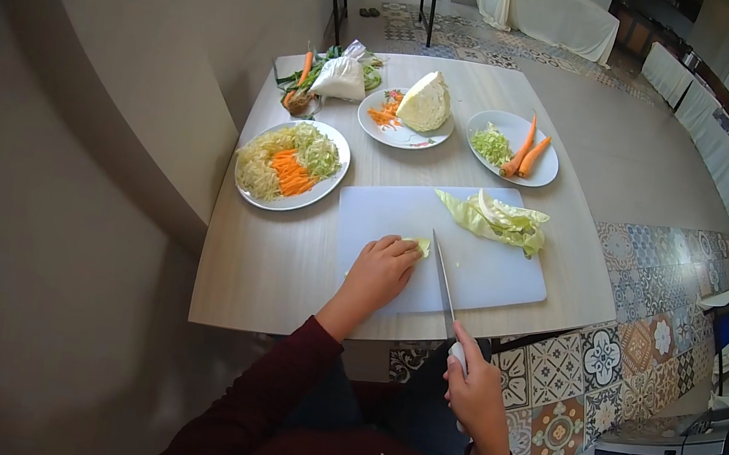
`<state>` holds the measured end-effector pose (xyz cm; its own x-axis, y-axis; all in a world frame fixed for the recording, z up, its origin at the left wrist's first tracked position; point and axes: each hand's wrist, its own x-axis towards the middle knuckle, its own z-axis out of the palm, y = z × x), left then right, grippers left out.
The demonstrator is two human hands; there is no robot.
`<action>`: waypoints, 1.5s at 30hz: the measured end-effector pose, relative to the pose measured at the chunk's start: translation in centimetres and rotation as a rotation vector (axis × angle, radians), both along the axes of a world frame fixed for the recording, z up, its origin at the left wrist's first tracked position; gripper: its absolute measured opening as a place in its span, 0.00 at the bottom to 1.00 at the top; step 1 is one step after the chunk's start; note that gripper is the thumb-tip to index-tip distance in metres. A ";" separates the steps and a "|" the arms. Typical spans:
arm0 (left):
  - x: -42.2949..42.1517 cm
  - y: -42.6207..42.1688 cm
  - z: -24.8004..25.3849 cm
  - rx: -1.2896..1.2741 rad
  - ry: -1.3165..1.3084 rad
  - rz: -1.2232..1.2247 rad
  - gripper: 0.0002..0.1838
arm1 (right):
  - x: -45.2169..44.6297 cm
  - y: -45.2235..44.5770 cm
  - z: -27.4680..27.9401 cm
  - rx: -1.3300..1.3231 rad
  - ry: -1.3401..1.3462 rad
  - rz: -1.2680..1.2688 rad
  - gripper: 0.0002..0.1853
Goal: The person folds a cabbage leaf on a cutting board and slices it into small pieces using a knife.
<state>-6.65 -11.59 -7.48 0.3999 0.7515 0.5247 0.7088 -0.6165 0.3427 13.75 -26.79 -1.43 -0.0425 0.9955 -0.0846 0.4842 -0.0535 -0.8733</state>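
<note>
On the white cutting board [386, 213], my left hand [386, 267] presses down with bent fingers on a small piece of cabbage leaf [421, 245], mostly hidden under them. My right hand [475, 386] is wrapped round the white handle of a knife [445, 276]. Its blade points away from me, just right of the leaf piece and apart from my left fingertips. Several loose cabbage leaves [497, 220] lie at the board's far right.
Behind the board stand a plate [344, 148] of shredded vegetables, a plate [413, 145] with a cut cabbage [427, 102] and carrot shreds, and a plate [545, 170] with whole carrots [522, 148]. A white plastic bag [342, 78] sits at the far left. A wall [156, 84] borders the table's left.
</note>
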 end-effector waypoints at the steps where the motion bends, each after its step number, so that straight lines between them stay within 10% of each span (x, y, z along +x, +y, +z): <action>1: 0.1 0.1 0.0 -0.017 -0.004 -0.002 0.16 | 0.0 0.0 -0.4 0.032 -0.005 0.008 0.27; 45: 1.4 -0.9 -0.8 0.017 -0.016 0.131 0.15 | -3.4 1.2 -1.1 0.098 -0.376 0.127 0.31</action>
